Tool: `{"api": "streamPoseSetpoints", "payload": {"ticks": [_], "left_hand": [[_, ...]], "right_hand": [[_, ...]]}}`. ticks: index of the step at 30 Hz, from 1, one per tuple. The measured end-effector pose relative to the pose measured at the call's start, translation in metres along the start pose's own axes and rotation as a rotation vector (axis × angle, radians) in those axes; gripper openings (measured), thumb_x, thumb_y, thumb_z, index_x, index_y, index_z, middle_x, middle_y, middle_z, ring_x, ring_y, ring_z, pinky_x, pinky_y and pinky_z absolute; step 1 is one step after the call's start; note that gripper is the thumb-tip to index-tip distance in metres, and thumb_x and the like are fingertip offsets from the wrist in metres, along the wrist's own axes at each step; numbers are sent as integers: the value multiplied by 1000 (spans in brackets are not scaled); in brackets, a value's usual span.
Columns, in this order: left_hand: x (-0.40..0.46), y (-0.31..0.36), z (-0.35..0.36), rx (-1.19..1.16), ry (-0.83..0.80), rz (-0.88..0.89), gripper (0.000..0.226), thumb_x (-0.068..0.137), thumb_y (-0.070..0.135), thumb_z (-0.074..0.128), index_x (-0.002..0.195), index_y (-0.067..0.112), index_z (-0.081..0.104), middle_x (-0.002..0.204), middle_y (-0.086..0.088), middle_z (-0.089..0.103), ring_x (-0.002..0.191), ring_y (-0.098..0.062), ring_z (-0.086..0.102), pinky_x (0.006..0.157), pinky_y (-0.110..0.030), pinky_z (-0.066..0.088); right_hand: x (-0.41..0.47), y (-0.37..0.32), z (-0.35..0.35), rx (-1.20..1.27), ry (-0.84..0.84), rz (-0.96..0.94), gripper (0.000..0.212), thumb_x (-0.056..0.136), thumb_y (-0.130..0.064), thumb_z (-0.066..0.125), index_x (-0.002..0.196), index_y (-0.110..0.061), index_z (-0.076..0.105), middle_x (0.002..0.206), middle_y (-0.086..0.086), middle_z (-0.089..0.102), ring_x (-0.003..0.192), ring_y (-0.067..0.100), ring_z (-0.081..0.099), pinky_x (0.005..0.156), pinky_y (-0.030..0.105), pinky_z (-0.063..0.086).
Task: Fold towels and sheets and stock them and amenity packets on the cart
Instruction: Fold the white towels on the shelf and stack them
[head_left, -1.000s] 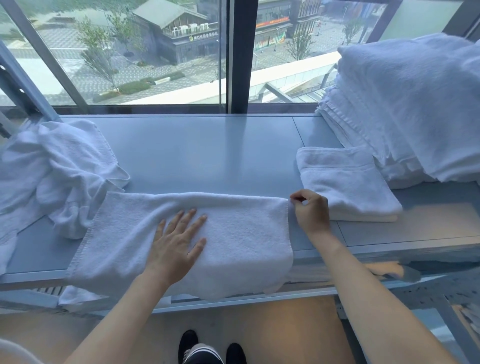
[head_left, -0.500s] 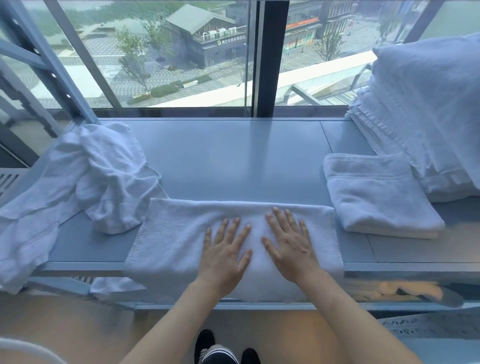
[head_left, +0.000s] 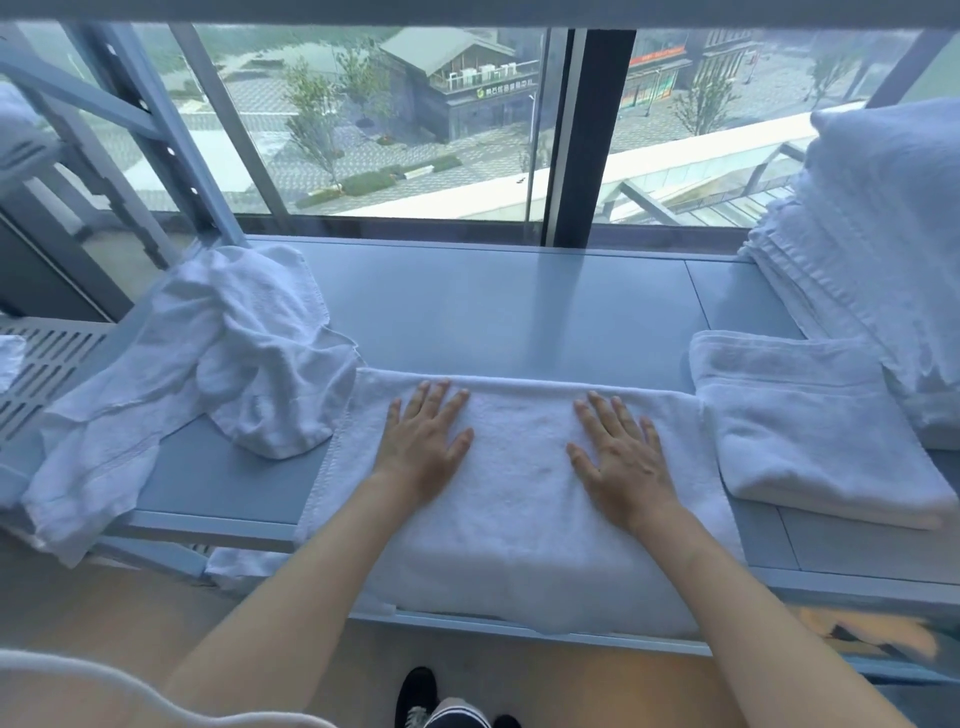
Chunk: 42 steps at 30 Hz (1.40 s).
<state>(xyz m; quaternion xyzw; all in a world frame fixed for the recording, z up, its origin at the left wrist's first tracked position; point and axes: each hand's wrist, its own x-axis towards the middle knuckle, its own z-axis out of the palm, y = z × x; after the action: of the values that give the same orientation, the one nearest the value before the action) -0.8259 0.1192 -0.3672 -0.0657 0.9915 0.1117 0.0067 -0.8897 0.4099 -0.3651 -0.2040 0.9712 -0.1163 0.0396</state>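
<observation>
Towel being folded: a white towel (head_left: 519, 499) lies flat on the near middle of the grey worktop (head_left: 498, 306), its near edge hanging over the front.
Left hand (head_left: 423, 447): grip wide, fingers straight, palm pressing the towel's left part.
Right hand (head_left: 621, 457): grip wide, flat on the towel's right part.
Folded towel (head_left: 810, 426): just right of it.
Crumpled towels (head_left: 208, 364): left.
Towel stack (head_left: 883, 260): far right.

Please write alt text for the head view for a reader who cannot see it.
Both hands, left hand and right hand, press flat on a white towel spread over the front edge of a grey shelf by a window. A crumpled towel lies left; a folded towel and a tall towel stack sit right.
</observation>
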Motion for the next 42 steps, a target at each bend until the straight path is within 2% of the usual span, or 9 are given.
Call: {"api": "streamPoseSetpoints", "payload": {"ticks": [9,12,15,18,23,30,33,37,42], "left_hand": [[66,-18,-9,31,-9,4,64,104,55,31,163,36,17,173,5,11,159,-18,7,127,-53,7],[80,-6,-19,128,18,-117,60,106,47,32,163,31,20,171,-2,17,158,-25,13,124,-59,12],[66,27,-29,88,84,-144,59,105,38,41,161,28,25,169,-4,23,155,-28,20,120,-62,21],[7,47,-20,-22,101,-78,58,100,49,41,156,33,34,167,-1,27,153,-30,25,116,-64,27],[-60,30,5,18,-27,-72,73,94,69,6,162,43,14,173,6,4,159,-24,-3,125,-58,3],[-59,29,11,-15,20,-70,72,96,70,10,163,44,11,173,7,4,160,-21,-6,126,-56,-3],[-60,28,11,-15,24,-71,72,96,70,9,163,44,10,173,7,3,159,-20,-6,126,-56,-3],[-61,26,17,-9,46,-62,71,96,71,9,162,45,8,173,8,2,159,-20,-7,126,-56,-2],[-45,27,22,7,45,-57,71,96,72,11,162,47,6,173,12,-2,159,-16,-9,126,-53,-5]], "right_hand": [[64,-3,-8,12,-25,4,68,103,-55,32,165,-33,12,173,-12,3,159,13,-1,128,48,1],[86,-5,-13,21,-37,8,67,104,-55,31,165,-34,12,173,-12,3,159,13,-2,127,48,0],[106,-3,-21,22,-50,2,66,104,-54,31,165,-33,12,173,-12,3,159,13,-1,128,48,0],[122,4,-28,4,-63,7,66,105,-53,29,165,-32,11,173,-11,1,159,13,-2,128,48,0],[129,7,-32,-10,-84,-7,66,106,-51,30,165,-30,10,173,-10,1,159,13,-2,128,47,0],[93,-14,-41,-76,66,-43,58,106,-33,39,161,-18,29,171,4,20,157,23,17,125,52,14],[35,-16,-31,74,62,-19,59,104,-42,41,160,-23,32,171,1,17,158,22,12,125,54,12],[-58,19,-11,64,-38,-45,69,100,-62,22,164,-38,12,172,-14,-7,158,12,-11,128,48,0],[-65,43,-6,-22,-55,-37,67,104,-60,22,163,-41,-2,170,-20,-15,155,6,-23,128,43,-6]]}}
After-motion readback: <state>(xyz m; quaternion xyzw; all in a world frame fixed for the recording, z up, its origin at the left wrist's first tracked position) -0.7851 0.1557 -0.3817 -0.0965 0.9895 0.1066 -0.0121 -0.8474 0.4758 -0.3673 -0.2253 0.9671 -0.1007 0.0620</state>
